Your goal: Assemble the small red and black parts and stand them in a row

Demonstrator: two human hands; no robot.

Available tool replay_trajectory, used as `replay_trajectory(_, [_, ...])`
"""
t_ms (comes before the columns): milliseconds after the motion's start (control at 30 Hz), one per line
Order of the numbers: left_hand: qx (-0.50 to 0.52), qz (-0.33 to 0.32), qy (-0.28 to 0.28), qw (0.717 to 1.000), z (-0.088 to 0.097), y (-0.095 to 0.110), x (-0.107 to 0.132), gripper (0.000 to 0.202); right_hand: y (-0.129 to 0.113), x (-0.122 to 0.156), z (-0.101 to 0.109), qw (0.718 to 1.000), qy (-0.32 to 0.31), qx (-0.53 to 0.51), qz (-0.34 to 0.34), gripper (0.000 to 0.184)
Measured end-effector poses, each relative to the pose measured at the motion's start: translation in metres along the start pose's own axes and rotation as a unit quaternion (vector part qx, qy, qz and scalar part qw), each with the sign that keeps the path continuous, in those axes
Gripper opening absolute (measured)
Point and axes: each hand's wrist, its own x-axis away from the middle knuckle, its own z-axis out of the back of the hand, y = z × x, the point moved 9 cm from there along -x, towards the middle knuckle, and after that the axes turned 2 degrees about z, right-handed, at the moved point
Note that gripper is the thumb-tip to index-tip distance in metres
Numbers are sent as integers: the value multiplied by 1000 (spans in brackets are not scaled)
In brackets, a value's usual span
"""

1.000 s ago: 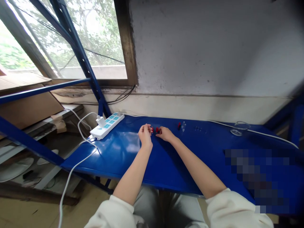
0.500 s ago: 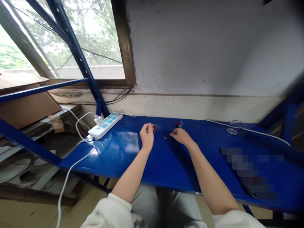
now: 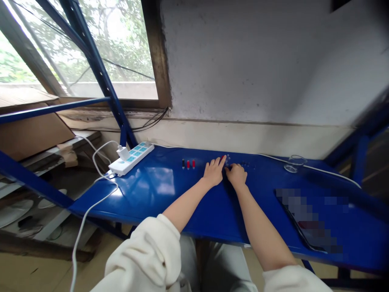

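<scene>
My left hand [image 3: 214,172] reaches over the blue table with its fingers spread, the fingertips at a small red piece [image 3: 223,157] and some small clear pieces [image 3: 228,157]. Close beside it, my right hand [image 3: 237,174] is closed, its thumb and index finger drawn together. Whatever may be between them is too small and hidden to name. To the left of both hands, a small black cylinder [image 3: 183,164] and two small red cylinders, one [image 3: 188,164] beside the other [image 3: 193,164], stand in a row. Their lower ends look clear.
A white power strip [image 3: 131,159] with a plugged-in adapter lies at the table's left end, its cable hanging over the edge. More tiny clear pieces [image 3: 247,164] lie right of my hands. Farther right are a clear round container [image 3: 291,167] and a dark, partly blurred flat object [image 3: 299,223].
My left hand has let go of the red cylinder at the row and moved right, its fingers now spread. My right hand has shifted slightly and stays closed. The view has turned a little.
</scene>
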Motion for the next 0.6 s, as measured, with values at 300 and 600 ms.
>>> replay_trajectory(300, [-32, 8, 42, 999, 2, -1, -18, 28, 3, -8, -6, 999, 17, -31, -8, 29])
replay_trajectory(600, [142, 31, 135, 980, 59, -22, 20, 13, 7, -13, -11, 998, 17, -40, -37, 27])
